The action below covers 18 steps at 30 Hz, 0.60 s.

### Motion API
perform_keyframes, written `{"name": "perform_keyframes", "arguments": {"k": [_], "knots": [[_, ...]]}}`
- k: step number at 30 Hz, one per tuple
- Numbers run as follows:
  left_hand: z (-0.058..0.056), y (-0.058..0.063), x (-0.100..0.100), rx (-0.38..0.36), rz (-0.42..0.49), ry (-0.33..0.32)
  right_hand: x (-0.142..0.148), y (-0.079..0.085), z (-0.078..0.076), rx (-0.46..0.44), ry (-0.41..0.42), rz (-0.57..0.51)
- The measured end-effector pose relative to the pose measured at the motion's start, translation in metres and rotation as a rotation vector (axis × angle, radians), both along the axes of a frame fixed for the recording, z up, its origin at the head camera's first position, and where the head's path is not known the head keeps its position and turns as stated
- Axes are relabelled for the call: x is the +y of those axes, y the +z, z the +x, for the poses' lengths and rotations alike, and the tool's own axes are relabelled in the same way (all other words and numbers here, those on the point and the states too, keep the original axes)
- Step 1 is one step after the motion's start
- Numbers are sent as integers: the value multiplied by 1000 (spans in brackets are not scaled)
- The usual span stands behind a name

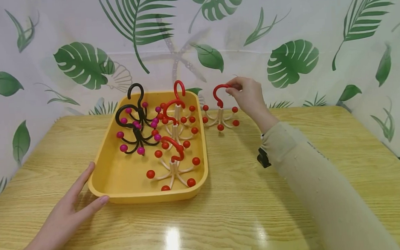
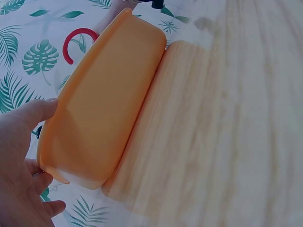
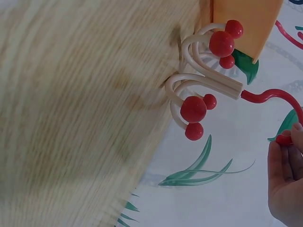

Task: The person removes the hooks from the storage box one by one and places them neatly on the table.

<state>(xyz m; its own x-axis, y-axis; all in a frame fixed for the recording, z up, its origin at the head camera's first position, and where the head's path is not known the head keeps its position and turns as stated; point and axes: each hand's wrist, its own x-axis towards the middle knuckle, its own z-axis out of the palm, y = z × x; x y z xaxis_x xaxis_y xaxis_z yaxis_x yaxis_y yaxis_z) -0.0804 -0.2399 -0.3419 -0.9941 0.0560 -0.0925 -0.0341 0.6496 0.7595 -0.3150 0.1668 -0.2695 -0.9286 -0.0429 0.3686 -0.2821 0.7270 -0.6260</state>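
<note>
In the head view, my right hand [image 1: 247, 96] pinches the tip of the red hook on a multi-armed hanger [image 1: 221, 114]. This hanger has pale curved arms with red ball ends and is upright just right of a yellow tray [image 1: 203, 151]. In the right wrist view its arms [image 3: 208, 78] are right at the tabletop. My left hand [image 1: 66, 207] touches the tray's near left corner, with straight fingers and thumb spread around it. Inside the tray are three similar red-hooked hangers [image 1: 174, 168] and two black hangers [image 1: 137, 135] with magenta balls.
A wood-grain table [image 1: 259, 212] carries the tray. Behind it hangs a pale cloth [image 1: 236, 36] with a green leaf print, close to the table's far edge. The hooks in the tray rise above its rim.
</note>
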Motion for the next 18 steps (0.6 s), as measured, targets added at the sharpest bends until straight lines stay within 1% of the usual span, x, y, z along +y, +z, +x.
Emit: {"name": "perform_keyframes", "arguments": {"k": [6,11,15,18], "knots": [[0,0,1,-12,-11,10,1,0,2,-7,27,4],[1,0,1,-13,-13,11,0,3,6,27,59,-19],[1,0,1,-14,-11,13,-9,10,21,87,132,-64],[1,0,1,-8,-6,12,-20,16,38,108,231,-109]]}}
